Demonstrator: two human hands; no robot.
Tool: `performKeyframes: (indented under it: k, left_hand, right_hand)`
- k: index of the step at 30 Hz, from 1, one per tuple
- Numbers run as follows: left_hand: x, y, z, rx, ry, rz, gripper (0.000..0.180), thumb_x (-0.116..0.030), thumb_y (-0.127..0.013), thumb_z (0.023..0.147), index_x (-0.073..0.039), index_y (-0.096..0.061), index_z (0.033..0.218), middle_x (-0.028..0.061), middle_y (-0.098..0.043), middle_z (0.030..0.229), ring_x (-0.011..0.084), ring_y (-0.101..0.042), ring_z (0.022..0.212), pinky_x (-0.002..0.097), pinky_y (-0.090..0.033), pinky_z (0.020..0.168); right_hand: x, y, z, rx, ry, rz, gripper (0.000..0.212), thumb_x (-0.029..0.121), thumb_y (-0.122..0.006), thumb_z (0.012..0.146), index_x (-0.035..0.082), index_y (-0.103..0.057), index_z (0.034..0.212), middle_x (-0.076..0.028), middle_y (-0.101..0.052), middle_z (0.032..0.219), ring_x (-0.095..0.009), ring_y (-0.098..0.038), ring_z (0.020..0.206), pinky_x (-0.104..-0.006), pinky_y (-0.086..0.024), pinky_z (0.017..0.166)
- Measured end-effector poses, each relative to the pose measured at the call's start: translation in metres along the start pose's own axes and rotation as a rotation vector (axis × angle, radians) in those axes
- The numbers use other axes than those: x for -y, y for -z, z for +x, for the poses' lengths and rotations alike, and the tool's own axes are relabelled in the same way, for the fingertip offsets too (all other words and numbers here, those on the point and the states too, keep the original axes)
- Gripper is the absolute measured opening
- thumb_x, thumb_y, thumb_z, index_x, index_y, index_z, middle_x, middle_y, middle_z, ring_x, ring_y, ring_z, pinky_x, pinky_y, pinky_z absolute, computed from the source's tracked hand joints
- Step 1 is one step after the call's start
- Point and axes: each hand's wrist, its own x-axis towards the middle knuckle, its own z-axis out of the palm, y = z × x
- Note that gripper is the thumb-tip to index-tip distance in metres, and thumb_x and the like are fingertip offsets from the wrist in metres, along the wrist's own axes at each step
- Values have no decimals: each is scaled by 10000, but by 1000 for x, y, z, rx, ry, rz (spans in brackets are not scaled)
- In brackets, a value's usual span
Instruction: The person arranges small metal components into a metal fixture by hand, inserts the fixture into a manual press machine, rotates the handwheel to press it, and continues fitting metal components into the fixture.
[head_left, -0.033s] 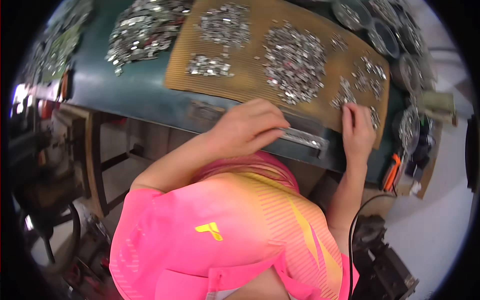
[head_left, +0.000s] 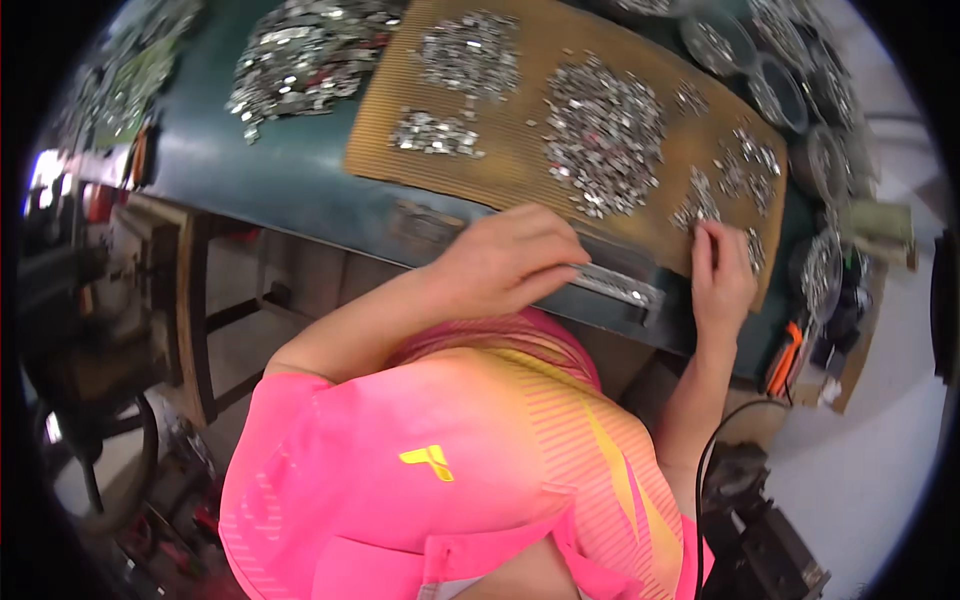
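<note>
A narrow metal channel (head_left: 615, 284) lies along the table's front edge, with small shiny pieces in it. My left hand (head_left: 515, 255) is at its left end, thumb and fingers pinched together; what they hold, if anything, is hidden. To the right, my right hand (head_left: 724, 275) reaches onto a brown ribbed mat (head_left: 510, 170). Its closed fingertips touch the lower end of a small pile of silver metal pieces (head_left: 697, 200), and whatever is between them is too small to make out. A larger heap of such pieces (head_left: 605, 135) spreads over the mat's middle.
More pieces form a round pile (head_left: 468, 55) and a small patch (head_left: 435, 133) on the mat's left. Another heap (head_left: 305, 60) covers part of the green table (head_left: 250, 180). Clear bowls (head_left: 778, 93) line the right side. An orange-handled tool (head_left: 785, 358) lies near a black cable (head_left: 705, 470).
The table and everything on it appear slightly lower and further right in the picture. Both hands keep nearly the same pose and place on the table.
</note>
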Motion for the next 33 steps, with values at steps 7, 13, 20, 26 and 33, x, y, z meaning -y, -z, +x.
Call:
performKeyframes:
  k: [7,13,20,26,33]
  left_hand:
    - [-8,26,10,-82,-70,157,188,-97,-778,897,-70,-734,1078,82,-710,1047,297,-679,995,414,-552,853]
    - [32,81,26,-177,44,614,133,-151,-741,923,-87,-743,1040,82,-683,980,311,-653,970,426,-539,848]
    - [68,94,41,-59,130,793,140,-194,-726,930,-95,-735,1028,81,-673,960,322,-651,976,425,-534,837]
    - [65,93,40,-70,138,774,137,-182,-725,940,-93,-725,1044,69,-672,964,300,-655,983,403,-526,845]
    - [65,90,40,-67,181,739,160,-184,-721,958,-86,-726,1084,75,-678,981,290,-663,966,390,-523,838]
  right_hand:
    - [6,7,-22,27,-301,295,91,25,-656,1008,12,-704,1085,-63,-741,981,-117,-669,760,-252,-533,694]
    - [7,10,-31,55,-401,493,148,14,-635,1026,-14,-691,1160,-88,-753,1026,-128,-692,859,-261,-554,782]
    - [16,15,-40,53,-411,548,136,16,-663,1014,-17,-707,1138,-101,-761,1032,-160,-729,928,-295,-570,845]
    - [51,26,-31,153,-134,483,114,-14,-678,974,0,-709,1083,-145,-752,997,-262,-747,921,-324,-571,833]
    - [66,16,-37,142,47,525,143,-20,-723,915,25,-711,1050,-135,-744,1065,-332,-715,1035,-411,-554,921]
